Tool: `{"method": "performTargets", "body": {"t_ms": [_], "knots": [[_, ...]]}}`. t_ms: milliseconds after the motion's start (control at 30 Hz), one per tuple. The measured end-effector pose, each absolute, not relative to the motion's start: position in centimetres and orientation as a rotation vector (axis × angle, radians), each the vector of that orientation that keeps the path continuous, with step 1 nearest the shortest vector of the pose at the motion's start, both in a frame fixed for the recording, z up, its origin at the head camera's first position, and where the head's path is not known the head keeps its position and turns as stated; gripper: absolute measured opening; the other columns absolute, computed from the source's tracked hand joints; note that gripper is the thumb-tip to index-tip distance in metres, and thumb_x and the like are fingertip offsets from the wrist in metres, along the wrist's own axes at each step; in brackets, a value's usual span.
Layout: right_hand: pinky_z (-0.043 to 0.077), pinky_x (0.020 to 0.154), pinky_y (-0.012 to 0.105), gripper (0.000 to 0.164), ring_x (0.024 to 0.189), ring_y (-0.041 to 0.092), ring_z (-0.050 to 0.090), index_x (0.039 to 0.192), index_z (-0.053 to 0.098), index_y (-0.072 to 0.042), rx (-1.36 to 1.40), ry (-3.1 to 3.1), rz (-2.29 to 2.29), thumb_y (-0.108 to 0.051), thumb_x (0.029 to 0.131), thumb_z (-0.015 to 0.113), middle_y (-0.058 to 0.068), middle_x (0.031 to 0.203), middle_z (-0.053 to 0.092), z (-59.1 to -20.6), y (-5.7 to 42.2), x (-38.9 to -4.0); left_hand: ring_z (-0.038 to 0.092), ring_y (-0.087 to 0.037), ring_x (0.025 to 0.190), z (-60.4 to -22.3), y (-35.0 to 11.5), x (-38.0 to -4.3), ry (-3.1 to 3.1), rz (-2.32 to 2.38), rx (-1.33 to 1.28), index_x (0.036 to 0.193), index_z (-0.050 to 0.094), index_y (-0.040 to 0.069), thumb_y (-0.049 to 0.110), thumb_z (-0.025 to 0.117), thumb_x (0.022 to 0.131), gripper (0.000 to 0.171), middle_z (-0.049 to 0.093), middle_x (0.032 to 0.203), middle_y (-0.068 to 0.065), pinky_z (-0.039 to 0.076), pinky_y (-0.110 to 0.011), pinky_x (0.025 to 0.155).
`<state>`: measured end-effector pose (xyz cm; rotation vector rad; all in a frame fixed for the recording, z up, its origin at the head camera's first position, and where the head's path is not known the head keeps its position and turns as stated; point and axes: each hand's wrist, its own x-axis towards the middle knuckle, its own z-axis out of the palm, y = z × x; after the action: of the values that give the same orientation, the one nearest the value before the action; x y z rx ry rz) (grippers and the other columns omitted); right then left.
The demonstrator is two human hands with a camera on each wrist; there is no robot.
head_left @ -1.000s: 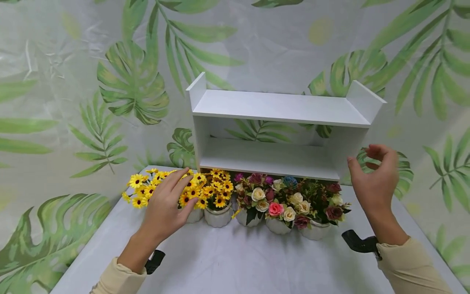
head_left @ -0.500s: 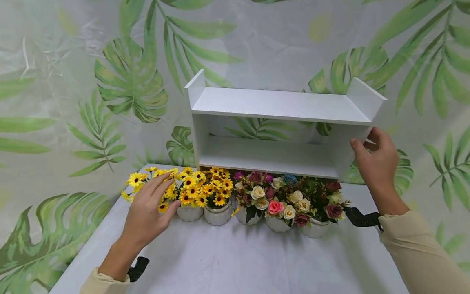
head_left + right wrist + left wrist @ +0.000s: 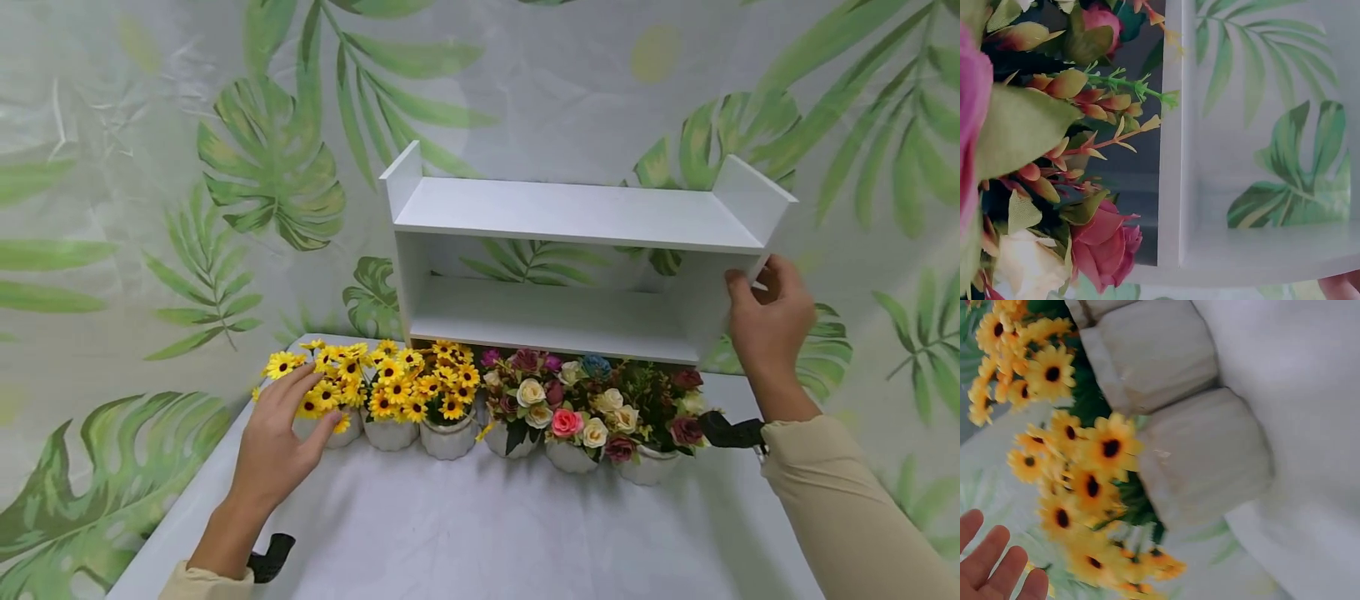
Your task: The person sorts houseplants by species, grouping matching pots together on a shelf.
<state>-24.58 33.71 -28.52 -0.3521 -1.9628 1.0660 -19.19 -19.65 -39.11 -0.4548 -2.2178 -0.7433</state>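
Observation:
A white two-tier shelf [image 3: 555, 321] stands at the back of the table behind a row of potted flowers. My right hand [image 3: 772, 321] grips the front edge of its right side panel, thumb on the near face and fingers partly hidden behind. Only a sliver of that hand shows in the right wrist view. My left hand [image 3: 276, 442] is beside the leftmost pot of yellow daisies [image 3: 1092, 487], fingers spread and relaxed, holding nothing. In the head view the hand overlaps these flowers; in the left wrist view a gap shows between fingers and blooms.
More yellow daisies [image 3: 450, 379] in white ribbed pots [image 3: 447, 440] fill the left of the row. Pots of mixed roses [image 3: 566, 422] stand on the right, close before the shelf. A leaf-patterned backdrop [image 3: 273, 167] hangs behind the white table [image 3: 480, 533].
My right hand has moved left and up onto the shelf's right side panel. My left hand has drifted left and slightly down along the yellow daisies. The shelf looks unmoved.

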Motion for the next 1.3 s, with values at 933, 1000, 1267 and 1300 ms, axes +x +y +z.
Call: {"method": "performTargets", "body": {"t_ms": [933,1000,1267,1300], "knots": [[0.052,0.103,0.042,0.045,0.124,0.021,0.063,0.134,0.064,-0.017,-0.520,-2.139,1.099,-0.037,0.094,0.059,0.007,0.139,0.062,-27.1,33.9,-24.5,0.039,-0.044,0.135,-44.3,-24.0,-21.8,-2.746,-1.480,0.484,0.147,0.032,-0.005,0.026,0.058,0.096,0.066,0.039,0.149,-0.028,0.042,-0.055,0.104],[0.052,0.103,0.042,0.044,0.124,0.020,0.064,0.133,0.064,-0.019,-0.518,-2.123,1.107,-0.038,0.094,0.059,0.006,0.138,0.063,-27.2,33.9,-24.5,0.034,-0.044,0.138,-44.5,-23.9,-22.3,-2.762,-1.585,0.413,0.151,0.025,-0.004,0.026,0.061,0.095,0.073,0.031,0.154,-0.029,0.038,-0.055,0.109],[0.053,0.101,0.046,0.043,0.124,0.025,0.063,0.133,0.065,-0.016,-0.496,-2.108,1.096,-0.034,0.094,0.058,0.007,0.137,0.064,-27.7,33.4,-24.6,0.023,-0.034,0.147,-45.3,-22.7,-23.8,-2.574,-1.849,0.261,0.157,0.017,0.007,0.004,0.071,0.084,0.091,0.026,0.160,-0.018,0.024,-0.052,0.119],[0.052,0.101,0.046,0.043,0.124,0.025,0.063,0.132,0.065,-0.015,-0.496,-2.105,1.095,-0.034,0.094,0.058,0.007,0.136,0.064,-27.7,33.3,-24.6,0.022,-0.032,0.148,-45.4,-22.6,-24.0,-2.551,-1.871,0.264,0.157,0.018,0.007,0.002,0.071,0.083,0.091,0.026,0.161,-0.017,0.022,-0.052,0.121]]}}
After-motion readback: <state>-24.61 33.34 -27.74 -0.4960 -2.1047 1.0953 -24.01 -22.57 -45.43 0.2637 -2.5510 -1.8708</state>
